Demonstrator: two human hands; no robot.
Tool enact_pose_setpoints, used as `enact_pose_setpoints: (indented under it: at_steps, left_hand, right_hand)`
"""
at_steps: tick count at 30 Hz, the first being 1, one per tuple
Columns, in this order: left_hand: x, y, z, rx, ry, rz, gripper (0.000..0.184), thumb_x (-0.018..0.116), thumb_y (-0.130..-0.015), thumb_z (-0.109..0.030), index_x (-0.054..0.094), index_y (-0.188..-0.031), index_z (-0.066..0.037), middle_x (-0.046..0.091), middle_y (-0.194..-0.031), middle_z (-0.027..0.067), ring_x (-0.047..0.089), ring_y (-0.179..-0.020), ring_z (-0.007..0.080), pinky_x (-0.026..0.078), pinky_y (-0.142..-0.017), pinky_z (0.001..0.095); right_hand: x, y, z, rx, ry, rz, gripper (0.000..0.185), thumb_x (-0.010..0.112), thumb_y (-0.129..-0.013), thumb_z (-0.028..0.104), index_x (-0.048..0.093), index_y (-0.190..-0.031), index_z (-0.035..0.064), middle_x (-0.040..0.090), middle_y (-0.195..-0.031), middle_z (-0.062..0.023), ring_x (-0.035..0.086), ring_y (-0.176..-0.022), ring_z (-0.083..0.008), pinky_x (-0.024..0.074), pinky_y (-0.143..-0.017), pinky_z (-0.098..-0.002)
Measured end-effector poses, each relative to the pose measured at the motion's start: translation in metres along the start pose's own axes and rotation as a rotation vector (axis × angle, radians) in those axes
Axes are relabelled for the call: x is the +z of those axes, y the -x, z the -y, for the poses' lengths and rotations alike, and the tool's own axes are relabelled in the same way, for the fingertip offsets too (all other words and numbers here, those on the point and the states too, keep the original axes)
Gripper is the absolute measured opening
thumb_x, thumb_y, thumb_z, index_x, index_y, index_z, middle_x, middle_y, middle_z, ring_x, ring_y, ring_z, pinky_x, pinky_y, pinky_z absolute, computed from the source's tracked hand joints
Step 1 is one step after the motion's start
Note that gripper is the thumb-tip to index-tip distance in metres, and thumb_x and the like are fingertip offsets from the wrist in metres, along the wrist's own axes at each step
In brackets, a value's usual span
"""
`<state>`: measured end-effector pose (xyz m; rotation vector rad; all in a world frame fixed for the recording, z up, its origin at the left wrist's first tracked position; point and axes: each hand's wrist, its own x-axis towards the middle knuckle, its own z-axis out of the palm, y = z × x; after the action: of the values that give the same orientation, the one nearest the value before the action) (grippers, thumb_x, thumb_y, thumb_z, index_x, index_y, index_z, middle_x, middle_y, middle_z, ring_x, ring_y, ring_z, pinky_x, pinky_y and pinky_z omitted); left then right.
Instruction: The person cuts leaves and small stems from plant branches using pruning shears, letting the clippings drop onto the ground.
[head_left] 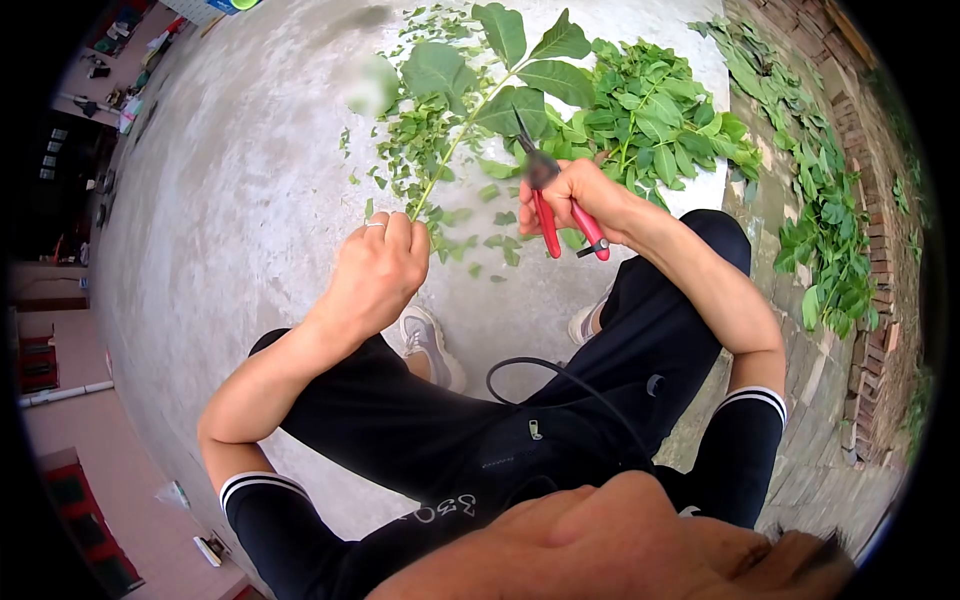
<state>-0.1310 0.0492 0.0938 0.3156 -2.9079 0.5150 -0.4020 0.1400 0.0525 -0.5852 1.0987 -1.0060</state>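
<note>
My left hand (375, 270) is closed around the lower end of a leafy green stem (455, 143), which slants up and to the right with several broad leaves at its top. A ring shows on one finger. In my right hand (585, 200) I grip red-handled pruning shears (547, 222). Their dark blades point up, by one of the stem's leaves (514, 112); whether they touch it I cannot tell. Cut leaf pieces (420, 130) lie scattered on the ground beneath and beyond the stem.
A heap of leafy cuttings (655, 110) lies beyond my right hand. More leafy branches (835, 240) rest along the right, beside a brick edging (878, 270). The grey concrete floor (230, 190) stretches left towards a pink-walled building (85, 350). A black cable (560, 370) loops over my lap.
</note>
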Motion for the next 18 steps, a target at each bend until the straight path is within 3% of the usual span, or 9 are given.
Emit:
enact_pose_setpoints:
  at_steps: [2,3,6,9,12,18]
  left_hand:
    - [0.002,0.001,-0.002,0.008,0.005,-0.008,0.016,0.060,-0.066,-0.001,0.049,-0.075,-0.005,0.047,-0.075,0.0090,0.055,-0.069,0.0236,0.047,-0.054,0.0361]
    - [0.002,0.001,-0.002,0.006,0.003,-0.007,0.016,0.060,-0.066,-0.001,0.049,-0.075,-0.005,0.047,-0.075,0.0090,0.055,-0.069,0.0235,0.047,-0.054,0.0360]
    - [0.002,0.001,-0.001,0.006,0.003,-0.009,0.016,0.061,-0.066,-0.001,0.048,-0.075,-0.005,0.047,-0.075,0.0088,0.055,-0.068,0.0232,0.047,-0.054,0.0356]
    - [0.000,0.001,0.000,0.042,0.012,-0.011,0.016,0.061,-0.066,-0.002,0.048,-0.074,-0.006,0.046,-0.074,0.0087,0.054,-0.068,0.0230,0.046,-0.054,0.0352]
    - [-0.001,0.002,0.001,0.101,0.028,0.001,0.016,0.062,-0.066,-0.003,0.047,-0.074,-0.006,0.045,-0.074,0.0087,0.053,-0.068,0.0229,0.046,-0.055,0.0350]
    - [0.001,0.005,0.002,0.086,0.043,0.014,0.017,0.062,-0.066,-0.004,0.048,-0.075,-0.006,0.045,-0.075,0.0086,0.053,-0.069,0.0231,0.046,-0.056,0.0356]
  right_hand:
    - [-0.009,-0.006,-0.005,0.045,0.002,-0.041,0.011,0.047,-0.056,-0.007,0.048,-0.066,-0.0024,0.052,-0.078,-0.0150,0.063,-0.070,-0.0287,0.0516,-0.057,-0.0382]
    - [-0.012,-0.007,-0.006,0.068,0.004,-0.061,0.008,0.048,-0.057,-0.006,0.045,-0.052,-0.0001,0.049,-0.076,-0.0144,0.061,-0.066,-0.0281,0.0491,-0.044,-0.0370]
    - [-0.014,-0.003,-0.007,0.013,-0.035,-0.040,0.010,0.047,-0.059,-0.004,0.043,-0.052,0.0013,0.048,-0.070,-0.0126,0.061,-0.060,-0.0287,0.0509,-0.044,-0.0372]
    - [-0.009,-0.003,-0.004,-0.052,0.051,-0.027,0.010,0.048,-0.060,-0.004,0.043,-0.054,0.0022,0.048,-0.071,-0.0119,0.058,-0.056,-0.0268,0.0549,-0.053,-0.0371]
    - [0.003,-0.002,-0.002,-0.054,0.008,-0.168,0.009,0.049,-0.059,-0.004,0.044,-0.055,0.0026,0.048,-0.071,-0.0108,0.054,-0.051,-0.0247,0.0569,-0.059,-0.0384]
    - [-0.009,0.006,0.005,0.060,0.031,-0.046,0.008,0.050,-0.056,-0.005,0.046,-0.058,0.0016,0.049,-0.071,-0.0103,0.054,-0.053,-0.0252,0.0577,-0.064,-0.0399]
